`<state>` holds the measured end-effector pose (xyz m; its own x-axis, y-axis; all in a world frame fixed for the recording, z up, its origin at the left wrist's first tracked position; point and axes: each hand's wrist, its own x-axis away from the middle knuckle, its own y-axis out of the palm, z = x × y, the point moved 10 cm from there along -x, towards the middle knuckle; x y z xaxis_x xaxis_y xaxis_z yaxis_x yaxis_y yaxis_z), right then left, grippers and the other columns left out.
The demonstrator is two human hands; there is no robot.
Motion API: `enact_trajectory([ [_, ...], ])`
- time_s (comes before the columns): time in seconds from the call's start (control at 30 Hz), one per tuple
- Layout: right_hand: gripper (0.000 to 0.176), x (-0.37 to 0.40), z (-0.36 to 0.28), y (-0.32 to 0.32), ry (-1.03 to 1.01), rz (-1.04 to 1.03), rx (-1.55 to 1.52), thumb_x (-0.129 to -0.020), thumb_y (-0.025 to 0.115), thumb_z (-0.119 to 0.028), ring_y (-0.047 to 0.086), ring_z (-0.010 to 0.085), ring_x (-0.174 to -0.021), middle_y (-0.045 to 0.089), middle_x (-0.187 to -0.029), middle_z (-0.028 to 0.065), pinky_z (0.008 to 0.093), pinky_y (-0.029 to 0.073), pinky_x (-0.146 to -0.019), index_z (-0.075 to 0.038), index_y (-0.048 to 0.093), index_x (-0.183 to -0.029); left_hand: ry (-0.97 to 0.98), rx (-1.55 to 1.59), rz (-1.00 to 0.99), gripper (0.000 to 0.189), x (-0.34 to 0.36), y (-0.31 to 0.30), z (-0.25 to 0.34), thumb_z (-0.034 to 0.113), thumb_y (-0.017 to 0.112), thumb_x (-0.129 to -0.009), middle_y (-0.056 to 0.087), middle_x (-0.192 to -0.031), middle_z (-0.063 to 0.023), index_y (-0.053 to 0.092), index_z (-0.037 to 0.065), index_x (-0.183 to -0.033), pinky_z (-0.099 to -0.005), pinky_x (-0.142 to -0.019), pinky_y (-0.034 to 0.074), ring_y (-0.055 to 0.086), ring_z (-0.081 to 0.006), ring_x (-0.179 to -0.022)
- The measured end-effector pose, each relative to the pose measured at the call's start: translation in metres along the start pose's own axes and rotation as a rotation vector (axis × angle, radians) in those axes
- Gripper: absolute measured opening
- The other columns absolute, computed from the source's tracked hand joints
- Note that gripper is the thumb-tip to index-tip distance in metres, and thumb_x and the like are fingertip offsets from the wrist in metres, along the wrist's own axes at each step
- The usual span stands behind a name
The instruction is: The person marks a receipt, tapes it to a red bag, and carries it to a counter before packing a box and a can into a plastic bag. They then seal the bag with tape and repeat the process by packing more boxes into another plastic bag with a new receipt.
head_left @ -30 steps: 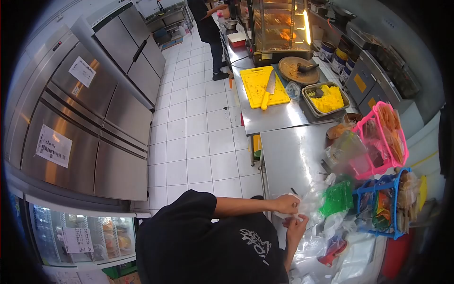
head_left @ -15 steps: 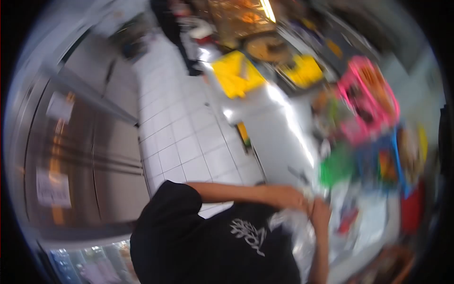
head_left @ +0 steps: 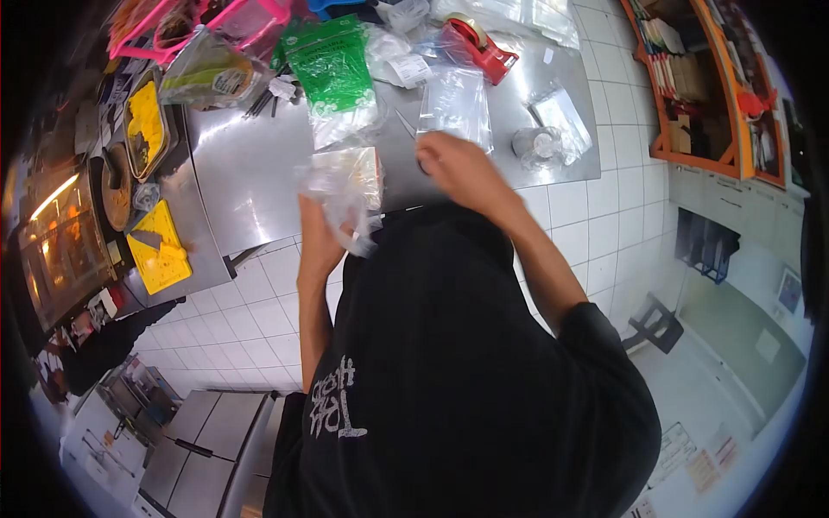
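My left hand (head_left: 321, 231) is closed around a crumpled clear plastic bag (head_left: 350, 203) at the table's front edge, partly blurred. The bag overlaps a flat clear packet with an orange edge (head_left: 367, 168). To the right, my right hand (head_left: 458, 168) has its fingers curled over the dark handle of a pair of scissors (head_left: 406, 125), whose pointed blades lie toward the back left. Just beyond that hand is a stack of flat clear bags (head_left: 453, 99). Behind my left hand lies a green pack of disposable gloves (head_left: 328, 69).
A red tape dispenser (head_left: 492, 56) stands at the back, with a clear cup (head_left: 537, 145) farther right. Pink baskets (head_left: 250, 17) and a bagged green item (head_left: 207, 78) are back left. Yellow cutting boards (head_left: 162, 250) lie left. An orange shelf (head_left: 725, 138) stands right.
My view has turned toward the steel table. My hands, close together before, are now apart; the left keeps the plastic bag and the right is at the scissors.
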<state>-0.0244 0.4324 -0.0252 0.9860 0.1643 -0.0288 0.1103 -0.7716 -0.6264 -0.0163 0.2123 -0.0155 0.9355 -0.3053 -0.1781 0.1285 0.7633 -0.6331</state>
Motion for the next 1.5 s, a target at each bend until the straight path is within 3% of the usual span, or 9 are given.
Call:
enact_trajectory([
  [0.23,0.04,0.111,0.101,-0.193,0.6,0.191,0.543,-0.083,0.06,0.003,0.061,0.0232,-0.097,0.06,-0.116,0.0113,0.0332,0.05,-0.082,-0.006,0.056,-0.122,-0.214,0.524,0.029,0.032,-0.004,-0.06,0.003,-0.002,0.064,-0.086,0.052,-0.118,-0.0102,0.047,0.004,-0.113,-0.0308,-0.095,0.042,0.052,-0.0161,-0.111],
  [0.37,0.036,0.115,0.149,-0.168,0.302,0.179,0.198,-0.085,0.063,-0.002,0.06,0.0209,-0.097,0.061,-0.111,0.0119,0.0333,0.049,-0.083,-0.006,0.057,-0.12,-0.125,0.588,-0.02,0.027,-0.017,-0.055,0.024,-0.007,0.058,-0.089,0.054,-0.106,-0.0058,0.046,0.006,-0.11,-0.0258,-0.083,0.042,0.052,-0.0118,-0.095],
  [0.53,0.022,0.115,0.16,-0.172,0.536,0.174,0.175,-0.087,0.063,-0.004,0.06,0.017,-0.087,0.064,-0.095,0.0066,0.031,0.047,-0.079,-0.005,0.061,-0.109,-0.117,0.045,-0.41,0.034,-0.022,-0.034,0.027,-0.012,0.061,-0.078,0.054,-0.101,-0.0066,0.05,0.005,-0.105,-0.0262,-0.081,0.042,0.053,-0.0146,-0.092],
  [0.7,0.014,0.092,0.11,-0.184,0.261,0.395,0.188,-0.089,0.063,-0.005,0.057,0.012,-0.079,0.061,-0.087,0.0019,0.0267,0.044,-0.071,-0.005,0.061,-0.103,-0.006,0.338,-0.197,0.032,-0.044,-0.047,0.065,-0.007,0.062,-0.077,0.052,-0.102,-0.0086,0.05,0.004,-0.105,-0.0303,-0.088,0.043,0.053,-0.0181,-0.098],
  [0.97,0.015,0.112,0.154,-0.135,0.668,0.397,-0.248,-0.09,0.065,-0.012,0.051,0.0103,-0.071,0.058,-0.072,0.0014,0.026,0.042,-0.068,-0.006,0.065,-0.104,-0.17,0.34,-0.366,0.026,-0.048,-0.02,0.058,-0.01,0.05,-0.085,0.055,-0.09,-0.0018,0.04,0.007,-0.103,-0.0237,-0.075,0.04,0.051,-0.0101,-0.085],
  [1.03,0.024,0.096,0.116,-0.136,0.322,0.42,-0.069,-0.087,0.068,-0.012,0.05,0.0146,-0.075,0.055,-0.071,0.0036,0.0277,0.043,-0.076,-0.012,0.067,-0.111,-0.234,0.419,-0.367,0.031,-0.049,-0.022,0.056,-0.011,0.051,-0.084,0.058,-0.093,-0.0046,0.039,0.006,-0.107,-0.0239,-0.076,0.043,0.054,-0.0107,-0.088],
  [1.2,0.026,0.085,0.072,-0.088,0.191,0.221,0.7,-0.078,0.076,-0.02,0.049,0.0292,-0.102,0.05,-0.1,0.0078,0.0603,0.029,-0.102,-0.016,0.072,-0.104,-0.22,0.545,-0.22,0.056,-0.061,-0.029,0.064,-0.01,0.05,-0.083,0.058,-0.094,-0.0047,0.035,0.01,-0.133,-0.0215,-0.068,0.041,0.05,-0.0082,-0.078],
  [1.37,0.027,0.09,0.076,-0.09,0.183,0.392,0.665,-0.078,0.075,-0.018,0.05,0.0284,-0.104,0.051,-0.098,0.0086,0.065,0.027,-0.104,-0.019,0.072,-0.104,-0.267,0.75,-0.632,0.079,-0.061,0.005,0.094,-0.005,0.051,-0.085,0.066,-0.093,-0.0064,0.018,0.015,-0.154,-0.0187,-0.053,0.033,0.042,-0.0032,-0.064],
  [1.5,0.03,0.089,0.09,-0.072,0.219,0.185,0.835,-0.079,0.063,-0.01,0.05,0.0319,-0.111,0.052,-0.101,0.0114,0.0719,0.022,-0.107,-0.018,0.071,-0.107,-0.116,0.729,-0.583,0.066,-0.074,0.02,0.116,0.005,0.057,-0.094,0.068,-0.097,-0.0063,0.023,0.01,-0.151,-0.0213,-0.075,0.04,0.056,-0.0082,-0.083],
])
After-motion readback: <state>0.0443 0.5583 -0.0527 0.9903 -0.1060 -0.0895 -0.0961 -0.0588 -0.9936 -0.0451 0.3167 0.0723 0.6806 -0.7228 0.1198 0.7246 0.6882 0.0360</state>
